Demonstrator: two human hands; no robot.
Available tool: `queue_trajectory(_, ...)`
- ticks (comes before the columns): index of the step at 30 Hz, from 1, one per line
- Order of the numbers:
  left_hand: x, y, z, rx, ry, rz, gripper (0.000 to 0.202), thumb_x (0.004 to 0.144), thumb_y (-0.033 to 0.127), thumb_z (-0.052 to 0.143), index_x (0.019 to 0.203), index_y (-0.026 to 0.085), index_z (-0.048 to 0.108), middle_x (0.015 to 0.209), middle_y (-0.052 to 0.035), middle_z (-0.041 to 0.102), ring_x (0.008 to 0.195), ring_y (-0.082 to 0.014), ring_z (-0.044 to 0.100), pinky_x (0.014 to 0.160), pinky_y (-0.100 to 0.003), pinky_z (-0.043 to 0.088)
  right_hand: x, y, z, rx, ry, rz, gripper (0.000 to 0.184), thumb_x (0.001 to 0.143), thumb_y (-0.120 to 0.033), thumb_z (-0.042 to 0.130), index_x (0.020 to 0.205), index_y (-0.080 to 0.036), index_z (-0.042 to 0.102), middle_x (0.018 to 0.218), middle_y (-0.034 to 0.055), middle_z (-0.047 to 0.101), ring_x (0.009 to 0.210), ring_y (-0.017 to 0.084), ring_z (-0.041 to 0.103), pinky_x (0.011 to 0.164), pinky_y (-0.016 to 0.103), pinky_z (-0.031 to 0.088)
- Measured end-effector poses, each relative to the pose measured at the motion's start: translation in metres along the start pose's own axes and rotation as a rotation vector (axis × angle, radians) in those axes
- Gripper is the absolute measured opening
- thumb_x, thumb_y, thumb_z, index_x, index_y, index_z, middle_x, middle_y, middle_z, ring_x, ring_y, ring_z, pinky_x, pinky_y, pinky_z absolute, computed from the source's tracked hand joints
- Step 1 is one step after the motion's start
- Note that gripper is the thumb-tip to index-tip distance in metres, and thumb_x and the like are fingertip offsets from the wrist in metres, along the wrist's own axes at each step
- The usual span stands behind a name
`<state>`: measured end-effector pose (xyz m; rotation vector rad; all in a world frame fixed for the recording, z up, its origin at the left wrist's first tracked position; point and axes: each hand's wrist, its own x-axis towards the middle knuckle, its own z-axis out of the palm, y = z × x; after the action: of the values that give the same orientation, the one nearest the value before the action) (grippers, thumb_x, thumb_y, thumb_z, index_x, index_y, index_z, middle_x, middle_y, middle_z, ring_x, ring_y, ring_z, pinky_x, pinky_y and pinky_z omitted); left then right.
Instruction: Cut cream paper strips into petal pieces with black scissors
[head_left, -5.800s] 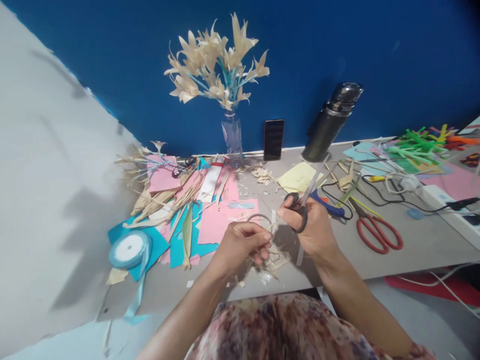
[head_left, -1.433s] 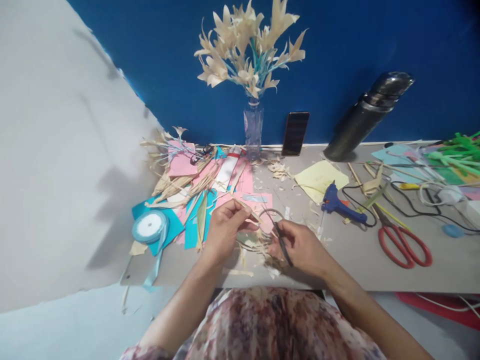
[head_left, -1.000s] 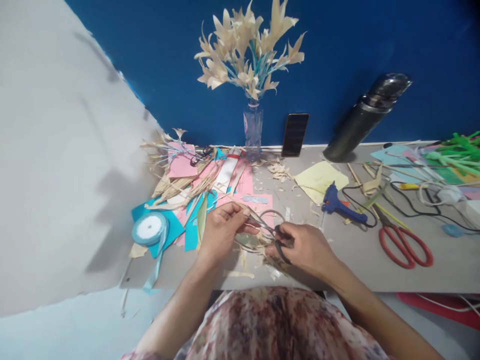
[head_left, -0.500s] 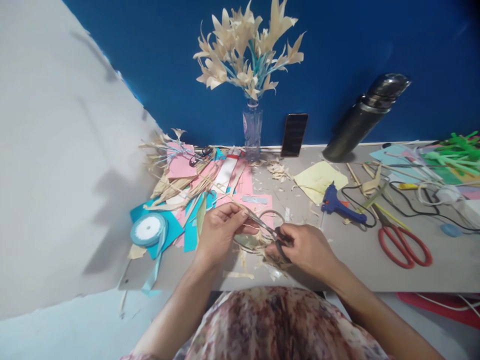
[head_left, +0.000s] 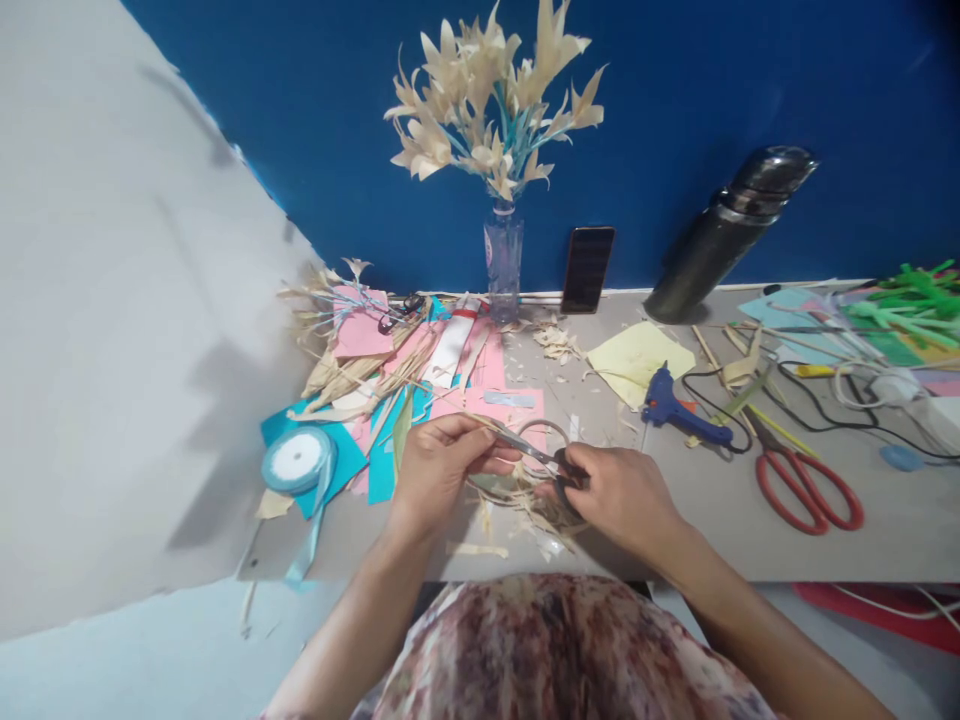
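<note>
My right hand [head_left: 626,492] is closed round the dark handles of a pair of scissors [head_left: 531,447]. Their metal blades point left, to the fingertips of my left hand [head_left: 442,465]. The left thumb and forefinger pinch a thin, pale strip, apparently dried husk, mostly hidden by the fingers and blades. Below both hands lie pale husk scraps [head_left: 487,550] on the table. Just behind the scissors is a round, ring-shaped thing [head_left: 546,424], partly covered.
Ribbon spool [head_left: 298,460], coloured papers and dried husks lie left. Husk flowers [head_left: 487,110] stand in a clear bottle [head_left: 503,265] behind, near a phone [head_left: 589,270] and flask [head_left: 709,250]. Right are a glue gun [head_left: 679,412], its cord and red-handled scissors [head_left: 810,490].
The scissors' blades and handles have come closer together in my right hand. My left hand has shifted only slightly and still pinches the strip.
</note>
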<state>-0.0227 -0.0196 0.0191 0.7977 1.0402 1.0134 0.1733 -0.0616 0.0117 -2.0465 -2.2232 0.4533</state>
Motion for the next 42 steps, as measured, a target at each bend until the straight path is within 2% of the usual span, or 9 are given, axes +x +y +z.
queue_trajectory(8,-0.002,-0.002,0.0,0.024,0.004,-0.027,0.014,0.068,0.02,0.076,0.07,0.01,0.067,0.064,-0.01,0.074,0.061,-0.0225,0.073,0.057,-0.027,0.06,-0.001,0.002,0.0,-0.097,0.03,-0.012,0.009,0.082,-0.029,0.061,0.077,-0.022,0.065,0.074,0.0037,0.075,0.066,0.019,0.066,0.055,0.03,0.015)
queue_trajectory(15,-0.004,0.0,-0.001,0.047,0.007,-0.048,0.015,0.068,0.021,0.076,0.066,0.009,0.067,0.065,-0.0104,0.074,0.054,-0.0193,0.071,0.055,-0.026,0.059,-0.002,0.004,0.0,-0.126,0.054,-0.023,0.007,0.082,-0.025,0.061,0.078,-0.022,0.066,0.073,0.0042,0.074,0.068,0.02,0.066,0.056,0.029,0.018)
queue_trajectory(26,-0.005,-0.003,0.004,0.057,0.007,-0.046,0.015,0.071,0.022,0.075,0.072,0.008,0.07,0.072,-0.0118,0.076,0.064,-0.0225,0.074,0.056,-0.027,0.06,-0.001,0.007,0.005,-0.144,0.113,-0.027,0.007,0.082,-0.026,0.062,0.077,-0.021,0.064,0.072,0.0034,0.073,0.066,0.02,0.066,0.057,0.029,0.02)
queue_trajectory(31,-0.004,-0.003,0.008,0.03,0.014,-0.064,0.015,0.069,0.021,0.075,0.067,0.008,0.068,0.07,-0.0121,0.075,0.062,-0.0231,0.074,0.053,-0.026,0.059,0.0,0.007,0.007,-0.134,0.136,-0.046,0.007,0.082,-0.026,0.061,0.078,-0.021,0.064,0.071,0.0032,0.073,0.065,0.019,0.065,0.057,0.029,0.02)
queue_trajectory(37,-0.005,-0.005,0.005,0.044,-0.022,-0.068,0.015,0.07,0.021,0.074,0.066,0.008,0.069,0.069,-0.0111,0.075,0.062,-0.0221,0.073,0.055,-0.027,0.06,0.0,0.011,0.009,-0.133,0.128,-0.055,0.008,0.08,-0.024,0.06,0.074,-0.021,0.064,0.069,0.003,0.072,0.064,0.018,0.064,0.057,0.029,0.02)
queue_trajectory(42,-0.006,-0.004,0.002,0.079,-0.007,-0.053,0.013,0.072,0.02,0.071,0.067,0.01,0.066,0.067,-0.0106,0.074,0.062,-0.023,0.073,0.055,-0.029,0.059,-0.002,0.008,0.006,-0.129,0.136,-0.052,0.006,0.079,-0.023,0.059,0.076,-0.022,0.064,0.071,0.0029,0.073,0.064,0.018,0.064,0.057,0.029,0.021)
